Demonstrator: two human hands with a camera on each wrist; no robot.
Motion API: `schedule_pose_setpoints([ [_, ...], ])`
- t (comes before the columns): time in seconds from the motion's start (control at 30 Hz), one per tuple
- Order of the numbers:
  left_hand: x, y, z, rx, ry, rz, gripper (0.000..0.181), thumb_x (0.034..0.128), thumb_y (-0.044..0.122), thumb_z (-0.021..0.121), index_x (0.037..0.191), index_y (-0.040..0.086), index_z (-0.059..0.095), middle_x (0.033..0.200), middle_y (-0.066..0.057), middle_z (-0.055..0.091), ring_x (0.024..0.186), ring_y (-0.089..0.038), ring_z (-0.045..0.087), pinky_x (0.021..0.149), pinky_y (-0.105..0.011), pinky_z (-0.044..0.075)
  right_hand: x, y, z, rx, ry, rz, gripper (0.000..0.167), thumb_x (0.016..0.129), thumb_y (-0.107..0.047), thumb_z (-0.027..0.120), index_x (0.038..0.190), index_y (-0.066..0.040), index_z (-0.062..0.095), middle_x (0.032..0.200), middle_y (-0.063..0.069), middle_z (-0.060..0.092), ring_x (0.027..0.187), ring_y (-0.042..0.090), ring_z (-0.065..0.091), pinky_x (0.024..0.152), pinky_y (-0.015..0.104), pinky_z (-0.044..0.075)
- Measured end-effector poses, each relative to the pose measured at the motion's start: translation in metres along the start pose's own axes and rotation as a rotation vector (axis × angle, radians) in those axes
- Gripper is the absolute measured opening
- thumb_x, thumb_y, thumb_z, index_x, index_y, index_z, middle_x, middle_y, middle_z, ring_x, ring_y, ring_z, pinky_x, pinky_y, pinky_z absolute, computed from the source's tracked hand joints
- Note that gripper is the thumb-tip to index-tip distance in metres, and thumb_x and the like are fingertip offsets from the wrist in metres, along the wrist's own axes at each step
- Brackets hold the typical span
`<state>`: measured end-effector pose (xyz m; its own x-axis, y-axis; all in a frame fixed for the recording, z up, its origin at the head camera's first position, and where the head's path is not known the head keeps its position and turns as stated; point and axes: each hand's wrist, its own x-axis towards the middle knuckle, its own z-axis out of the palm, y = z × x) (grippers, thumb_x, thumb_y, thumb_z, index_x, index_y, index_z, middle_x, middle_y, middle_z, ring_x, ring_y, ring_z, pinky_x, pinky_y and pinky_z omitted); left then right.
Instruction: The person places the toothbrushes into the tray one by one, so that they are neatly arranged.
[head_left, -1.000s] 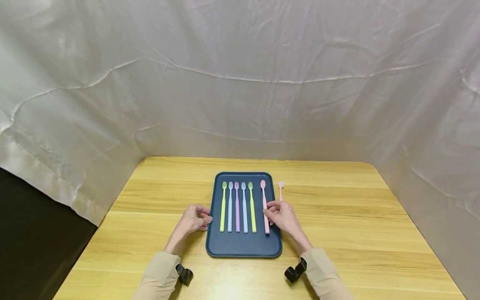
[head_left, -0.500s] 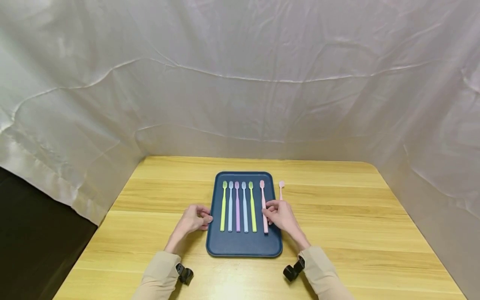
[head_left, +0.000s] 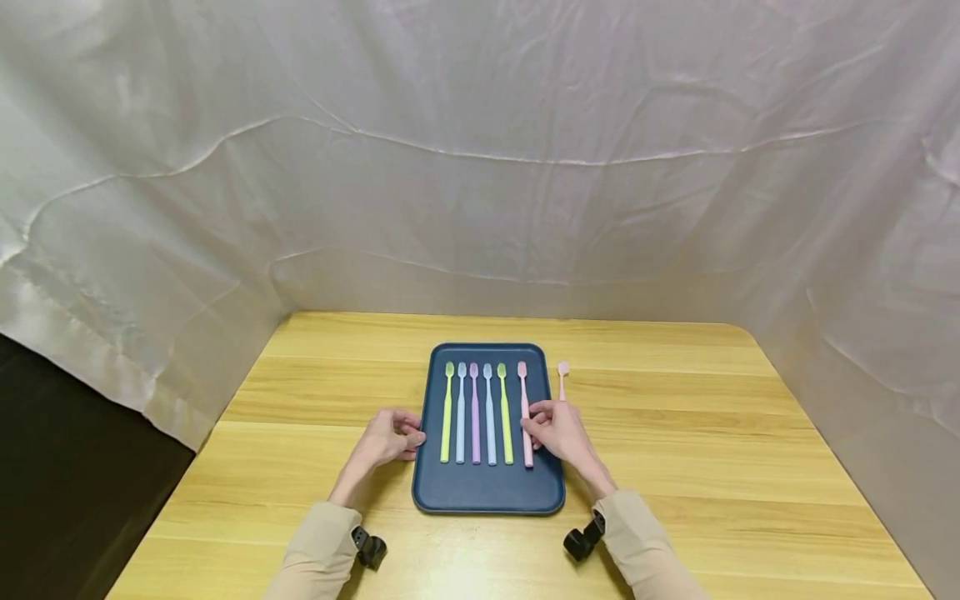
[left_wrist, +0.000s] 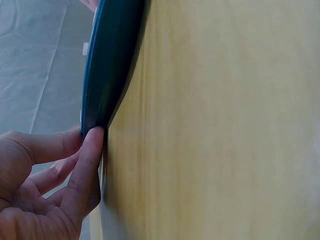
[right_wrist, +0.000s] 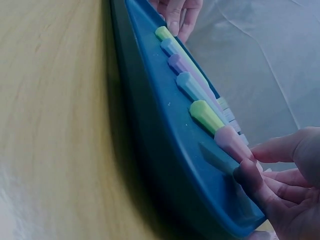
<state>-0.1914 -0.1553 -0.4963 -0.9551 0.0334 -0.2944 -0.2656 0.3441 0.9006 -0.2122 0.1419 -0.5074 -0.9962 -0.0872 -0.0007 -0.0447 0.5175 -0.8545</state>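
A pink toothbrush (head_left: 523, 388) is pinched by its handle between the thumb and fingers of my right hand (head_left: 561, 430), over the right part of the dark blue tray (head_left: 487, 493). In the right wrist view its handle end (right_wrist: 230, 140) shows at the fingertips, beside a green one. To its left lie yellow-green, light blue, purple, light blue and yellow-green toothbrushes (head_left: 476, 417), upright in a row with heads away from me. My left hand (head_left: 388, 437) pinches the tray's left rim, thumb and finger on either side of the edge in the left wrist view.
Another pink toothbrush (head_left: 562, 377) lies on the wooden table (head_left: 705, 450) just right of the tray, its handle hidden behind my right hand. Pale grey cloth (head_left: 480, 217) hangs around the table's back and sides.
My right hand has shifted the pink toothbrush slightly left, toward the row, and its handle has become straighter. The left hand and the tray stay practically where they were.
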Motion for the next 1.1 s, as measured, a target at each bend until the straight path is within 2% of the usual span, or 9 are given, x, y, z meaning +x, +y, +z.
schedule_pose_setpoints([
  [0.3, 0.0001, -0.0007, -0.0002, -0.002, -0.002, -0.001, 0.025, 0.0885, -0.008, 0.068, 0.113, -0.013, 0.062, 0.089, -0.015, 0.062, 0.067, -0.016, 0.065, 0.064, -0.032, 0.068, -0.0009, -0.0024, 0.0036, -0.027, 0.003, -0.016, 0.024, 0.087, -0.002, 0.072, 0.108, 0.010, 0.070, 0.071, 0.009, 0.070, 0.051, 0.011, 0.063, 0.044, 0.023, 0.059],
  [0.53, 0.0001, -0.0010, 0.0002, -0.012, -0.005, 0.002, 0.026, 0.0881, -0.009, 0.068, 0.113, -0.013, 0.062, 0.090, -0.015, 0.062, 0.067, -0.017, 0.065, 0.065, -0.032, 0.068, -0.0002, -0.0013, 0.0066, -0.088, 0.011, -0.023, 0.023, 0.087, -0.003, 0.073, 0.106, 0.008, 0.070, 0.071, 0.007, 0.068, 0.050, 0.010, 0.063, 0.045, 0.021, 0.058],
  [0.8, -0.0004, -0.0003, -0.0021, -0.021, -0.015, 0.009, 0.024, 0.0891, -0.008, 0.067, 0.112, -0.012, 0.062, 0.090, -0.015, 0.063, 0.068, -0.017, 0.066, 0.066, -0.031, 0.068, -0.0061, -0.0010, 0.0010, -0.088, 0.026, -0.056, 0.025, 0.087, -0.006, 0.075, 0.107, 0.009, 0.071, 0.070, 0.008, 0.069, 0.047, 0.010, 0.061, 0.042, 0.020, 0.055],
  [0.97, -0.0025, -0.0001, -0.0040, -0.025, -0.040, 0.064, 0.022, 0.0879, -0.009, 0.068, 0.109, -0.015, 0.062, 0.086, -0.014, 0.062, 0.066, -0.015, 0.065, 0.063, -0.030, 0.068, -0.0086, 0.0010, -0.0011, -0.122, -0.019, -0.072, 0.026, 0.087, -0.007, 0.075, 0.107, 0.009, 0.071, 0.065, 0.004, 0.069, 0.044, 0.008, 0.059, 0.043, 0.020, 0.055],
  [1.1, -0.0007, -0.0005, -0.0016, -0.022, -0.014, 0.018, 0.025, 0.0877, -0.010, 0.068, 0.112, -0.013, 0.063, 0.089, -0.015, 0.064, 0.067, -0.015, 0.065, 0.065, -0.031, 0.068, -0.0086, 0.0017, 0.0007, -0.119, -0.053, -0.065, 0.024, 0.087, -0.007, 0.074, 0.106, 0.008, 0.072, 0.064, 0.004, 0.070, 0.044, 0.007, 0.060, 0.043, 0.020, 0.055],
])
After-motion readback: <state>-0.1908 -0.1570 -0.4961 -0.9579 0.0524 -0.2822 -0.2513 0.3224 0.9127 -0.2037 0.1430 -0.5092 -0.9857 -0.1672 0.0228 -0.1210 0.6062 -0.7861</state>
